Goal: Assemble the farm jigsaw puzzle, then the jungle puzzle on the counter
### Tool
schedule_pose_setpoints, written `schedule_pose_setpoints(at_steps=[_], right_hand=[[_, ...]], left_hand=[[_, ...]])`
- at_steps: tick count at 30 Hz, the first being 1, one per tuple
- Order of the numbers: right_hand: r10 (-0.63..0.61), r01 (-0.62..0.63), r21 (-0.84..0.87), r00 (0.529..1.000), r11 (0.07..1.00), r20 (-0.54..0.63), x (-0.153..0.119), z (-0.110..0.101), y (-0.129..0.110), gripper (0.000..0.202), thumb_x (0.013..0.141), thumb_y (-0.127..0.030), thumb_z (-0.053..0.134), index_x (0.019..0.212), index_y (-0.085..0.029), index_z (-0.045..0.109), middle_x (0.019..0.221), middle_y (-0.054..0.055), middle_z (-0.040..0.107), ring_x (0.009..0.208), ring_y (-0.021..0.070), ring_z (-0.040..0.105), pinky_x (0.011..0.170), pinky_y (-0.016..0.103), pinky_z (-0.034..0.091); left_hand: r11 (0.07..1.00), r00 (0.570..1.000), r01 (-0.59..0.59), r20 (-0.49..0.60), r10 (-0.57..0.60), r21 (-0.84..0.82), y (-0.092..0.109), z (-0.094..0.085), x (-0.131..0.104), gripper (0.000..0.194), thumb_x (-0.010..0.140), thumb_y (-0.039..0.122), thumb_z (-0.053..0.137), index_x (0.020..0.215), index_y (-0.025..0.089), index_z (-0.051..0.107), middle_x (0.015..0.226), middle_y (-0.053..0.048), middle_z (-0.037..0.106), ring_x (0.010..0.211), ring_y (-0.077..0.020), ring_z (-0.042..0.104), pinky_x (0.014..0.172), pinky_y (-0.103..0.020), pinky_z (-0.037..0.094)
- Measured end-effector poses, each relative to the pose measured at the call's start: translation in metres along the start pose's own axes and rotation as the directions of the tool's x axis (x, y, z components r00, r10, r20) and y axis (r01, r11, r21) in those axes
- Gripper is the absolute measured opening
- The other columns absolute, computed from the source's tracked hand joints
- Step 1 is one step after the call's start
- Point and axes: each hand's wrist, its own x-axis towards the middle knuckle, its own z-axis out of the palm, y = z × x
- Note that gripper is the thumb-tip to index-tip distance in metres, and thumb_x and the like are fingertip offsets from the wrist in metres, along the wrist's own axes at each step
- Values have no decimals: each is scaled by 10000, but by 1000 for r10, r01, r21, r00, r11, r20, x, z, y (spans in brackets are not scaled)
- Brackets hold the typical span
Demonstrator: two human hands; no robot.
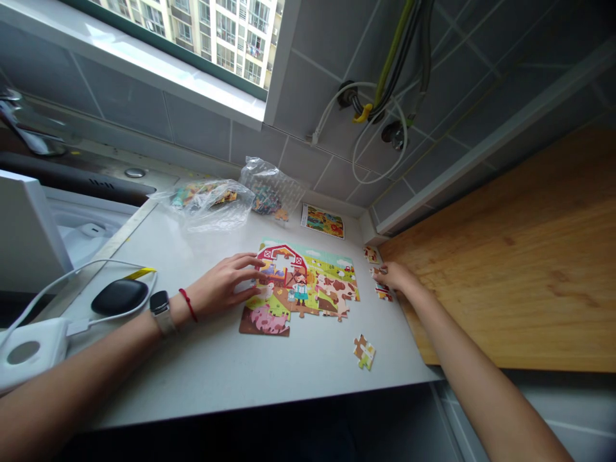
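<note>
A partly assembled farm jigsaw puzzle (308, 282) lies on the white counter, showing a red barn, a farmer, a cow and a pig. There is a gap in the barn and along the lower right edge. My left hand (231, 282) rests with fingers spread, its fingertips on the puzzle's left side. At the right, my right hand (397, 277) has its fingers closed on a small puzzle piece (377, 271), mostly covered by the fingertips. Other loose pieces lie just above (370, 254) and below it (384, 292). A separate loose piece (364, 351) sits near the front edge.
Clear plastic bags (206, 202) of puzzle pieces lie at the back, beside a small picture card (322, 221). A black rounded device (119, 296), a white cable and a white charger (31, 350) are at the left. A wooden board (520, 256) borders the right side.
</note>
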Motion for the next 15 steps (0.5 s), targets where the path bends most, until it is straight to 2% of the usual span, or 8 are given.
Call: schedule_pose_setpoints(at_steps=[4, 7, 8, 9, 11, 13, 15], right_hand=[[-89, 89, -5, 992, 996, -90, -32, 2, -18, 400, 942, -334, 678, 1291, -146, 729, 1221, 226, 749, 1122, 367, 724, 884, 426, 558], [-261, 266, 44, 960, 963, -103, -66, 11, -38, 347, 994, -358, 633, 1296, -211, 723, 1242, 138, 739, 1101, 282, 723, 937, 369, 551], [-353, 360, 83, 931, 929, -90, -77, 15, -46, 323, 985, -381, 661, 1266, -241, 735, 1221, 100, 740, 1076, 250, 724, 950, 342, 549], [-479, 488, 153, 873, 860, -89, -89, 18, -53, 318, 974, -385, 685, 1256, -248, 736, 1218, 91, 730, 1074, 243, 718, 958, 344, 548], [-623, 626, 261, 775, 734, -105, -107, 25, -67, 363, 924, -371, 760, 1266, -257, 720, 1266, 89, 693, 1142, 254, 687, 1001, 365, 537], [-660, 662, 299, 741, 687, -123, -119, 29, -79, 429, 872, -332, 822, 1275, -254, 700, 1323, 98, 649, 1206, 272, 649, 1047, 397, 515], [-657, 660, 302, 743, 688, -128, -124, 31, -86, 420, 839, -291, 853, 1228, -249, 699, 1339, 99, 621, 1224, 275, 628, 1068, 412, 496]], left_hand=[[1000, 1000, 5, -5, -5, -1, 2, -1, 1, 217, 1027, 372, 628, 1160, 267, 764, 1323, -97, 698, 1305, -298, 617, 1088, -500, 554], [1000, 1000, 9, -4, -9, -9, 2, -1, 1, 221, 1028, 373, 625, 1162, 268, 766, 1327, -97, 696, 1303, -293, 618, 1090, -486, 552], [1000, 1000, 10, 0, -10, -10, 2, -1, 1, 221, 1029, 373, 624, 1162, 268, 766, 1329, -96, 696, 1303, -290, 618, 1089, -480, 553], [1000, 1000, 11, 6, -11, -9, 3, -1, 1, 222, 1031, 373, 621, 1161, 267, 766, 1334, -96, 694, 1305, -288, 617, 1087, -476, 554], [1000, 1000, 17, 26, -17, -4, 3, 0, 0, 224, 1035, 375, 616, 1165, 269, 764, 1351, -93, 687, 1317, -287, 609, 1089, -477, 551], [1000, 999, 20, 38, -20, -3, 3, 1, 0, 225, 1033, 383, 620, 1172, 279, 763, 1360, -86, 684, 1327, -288, 602, 1093, -478, 548], [1000, 999, 24, 39, -24, -9, 3, 1, 0, 226, 1028, 392, 630, 1179, 288, 762, 1357, -79, 686, 1327, -285, 601, 1100, -475, 544]])
